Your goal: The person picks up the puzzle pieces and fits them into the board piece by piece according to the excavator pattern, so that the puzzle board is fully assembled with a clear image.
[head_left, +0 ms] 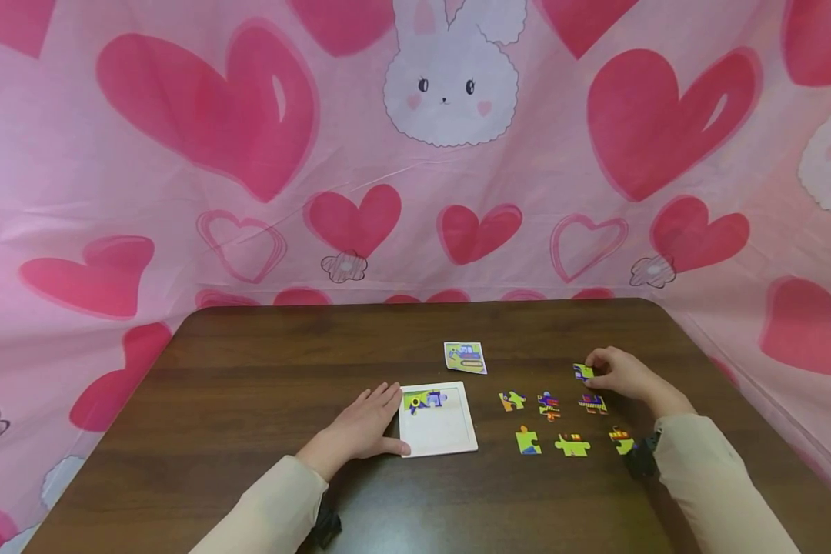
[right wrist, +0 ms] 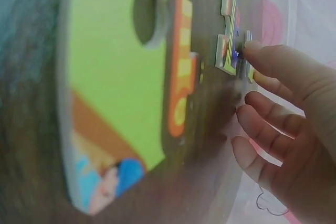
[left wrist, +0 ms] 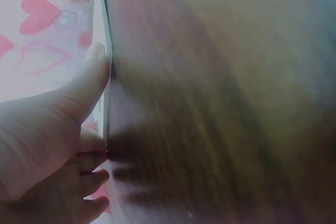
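Bracing the board [head_left: 438, 435] at its left edge with straight fingers [head_left: 391, 395] of the left hand [head_left: 360, 425], likely against sliding. Pinching a piece [head_left: 582, 371] in the right hand [head_left: 625, 375], right on the tabletop [head_left: 263, 362], near loose pieces [head_left: 572, 445] spaced probably for easy picking.

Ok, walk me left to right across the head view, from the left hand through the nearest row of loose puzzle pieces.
Left hand, white puzzle tray, green piece with blue corner, wide green piece, green-and-red piece.

The bare left hand [head_left: 362, 425] and right hand [head_left: 625, 375] meet plain beige sleeves [head_left: 270, 504], each with a small black device [head_left: 642, 460].
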The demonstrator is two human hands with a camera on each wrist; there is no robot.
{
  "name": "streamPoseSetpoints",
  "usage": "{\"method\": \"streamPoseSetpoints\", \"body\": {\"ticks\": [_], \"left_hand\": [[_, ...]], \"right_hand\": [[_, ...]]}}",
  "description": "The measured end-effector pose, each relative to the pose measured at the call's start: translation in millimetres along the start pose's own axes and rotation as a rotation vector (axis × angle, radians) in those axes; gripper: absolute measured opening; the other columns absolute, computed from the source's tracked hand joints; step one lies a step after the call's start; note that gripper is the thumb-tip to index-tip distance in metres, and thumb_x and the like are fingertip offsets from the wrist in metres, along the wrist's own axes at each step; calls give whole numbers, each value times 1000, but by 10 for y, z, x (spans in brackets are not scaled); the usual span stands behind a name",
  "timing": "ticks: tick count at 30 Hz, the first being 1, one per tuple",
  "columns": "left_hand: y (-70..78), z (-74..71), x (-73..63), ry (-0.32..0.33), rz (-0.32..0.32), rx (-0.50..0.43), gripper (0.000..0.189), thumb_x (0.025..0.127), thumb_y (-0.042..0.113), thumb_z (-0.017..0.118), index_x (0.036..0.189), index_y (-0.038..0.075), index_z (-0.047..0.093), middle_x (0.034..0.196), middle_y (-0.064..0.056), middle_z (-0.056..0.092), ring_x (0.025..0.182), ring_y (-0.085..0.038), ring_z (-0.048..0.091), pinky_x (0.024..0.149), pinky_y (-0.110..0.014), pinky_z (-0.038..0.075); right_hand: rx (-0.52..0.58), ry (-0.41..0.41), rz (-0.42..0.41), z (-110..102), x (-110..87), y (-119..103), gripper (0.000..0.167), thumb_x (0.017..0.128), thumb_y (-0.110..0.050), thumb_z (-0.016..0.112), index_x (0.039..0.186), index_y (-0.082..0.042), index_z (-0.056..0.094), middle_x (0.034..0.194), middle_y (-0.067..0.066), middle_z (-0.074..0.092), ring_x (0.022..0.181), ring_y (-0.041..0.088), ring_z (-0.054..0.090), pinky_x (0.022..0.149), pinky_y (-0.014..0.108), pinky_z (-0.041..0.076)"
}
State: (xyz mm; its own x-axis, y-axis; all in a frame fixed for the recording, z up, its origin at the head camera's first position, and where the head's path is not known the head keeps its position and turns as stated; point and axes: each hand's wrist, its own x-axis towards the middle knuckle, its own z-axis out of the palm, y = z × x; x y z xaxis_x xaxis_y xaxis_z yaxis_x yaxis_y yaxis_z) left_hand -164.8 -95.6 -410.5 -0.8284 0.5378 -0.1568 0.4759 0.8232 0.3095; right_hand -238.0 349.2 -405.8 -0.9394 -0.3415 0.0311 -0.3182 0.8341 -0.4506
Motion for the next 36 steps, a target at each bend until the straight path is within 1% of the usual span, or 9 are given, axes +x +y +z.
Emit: {"method": "streamPoseSetpoints", "body": {"ticks": [4,7,12,16,20,26,31,36], "left_hand": [[-3,3,2,0,0,-2,89,77,51,66,139,-5,34,145,-17,29,134,-32,22,106,-48,19],[-7,4,8,-3,-4,3,89,78,52,65,139,-4,34,145,-17,29,135,-32,21,106,-48,19],[-18,3,21,-6,-7,7,90,77,53,65,139,-4,33,146,-17,29,135,-32,21,106,-48,19],[-26,-1,26,-11,-6,5,90,77,53,65,139,-4,34,146,-17,29,135,-31,21,106,-48,19],[-23,-19,24,-16,-10,1,89,77,52,66,139,-4,34,145,-17,29,135,-31,21,106,-48,19],[-15,-43,15,-15,-7,2,89,77,51,67,139,-4,35,145,-17,30,134,-32,22,106,-48,19],[-17,-42,18,-18,-7,6,89,77,52,67,139,-4,35,145,-17,30,134,-32,22,106,-48,19],[-20,-40,21,-21,-11,14,90,77,53,66,139,-4,34,145,-17,30,134,-32,22,106,-48,19]], "right_hand": [[14,2,-6,-7,13,-53,27,76,-12,75,92,1,57,85,8,56,79,26,52,72,45,45],[37,10,-26,2,44,-152,27,77,-10,74,94,0,55,82,6,57,75,22,52,68,41,46],[54,35,-78,50,120,-427,28,77,-9,73,96,-2,55,80,3,55,73,18,50,65,36,45],[43,39,-152,114,183,-677,30,76,-11,75,97,-3,56,82,1,55,75,18,52,67,37,46],[50,12,-197,220,235,-967,31,75,-13,76,97,-4,57,84,1,56,77,16,53,69,36,48],[47,-61,-246,474,312,-1386,31,73,-13,78,96,-8,58,85,-3,55,79,15,52,72,33,49],[2,-110,-274,671,383,-1631,29,73,-15,78,94,-10,59,83,-4,54,77,15,52,70,32,47],[-48,-135,-254,820,457,-1778,29,72,-19,78,91,-10,59,79,-4,51,73,14,49,65,31,44]]}}
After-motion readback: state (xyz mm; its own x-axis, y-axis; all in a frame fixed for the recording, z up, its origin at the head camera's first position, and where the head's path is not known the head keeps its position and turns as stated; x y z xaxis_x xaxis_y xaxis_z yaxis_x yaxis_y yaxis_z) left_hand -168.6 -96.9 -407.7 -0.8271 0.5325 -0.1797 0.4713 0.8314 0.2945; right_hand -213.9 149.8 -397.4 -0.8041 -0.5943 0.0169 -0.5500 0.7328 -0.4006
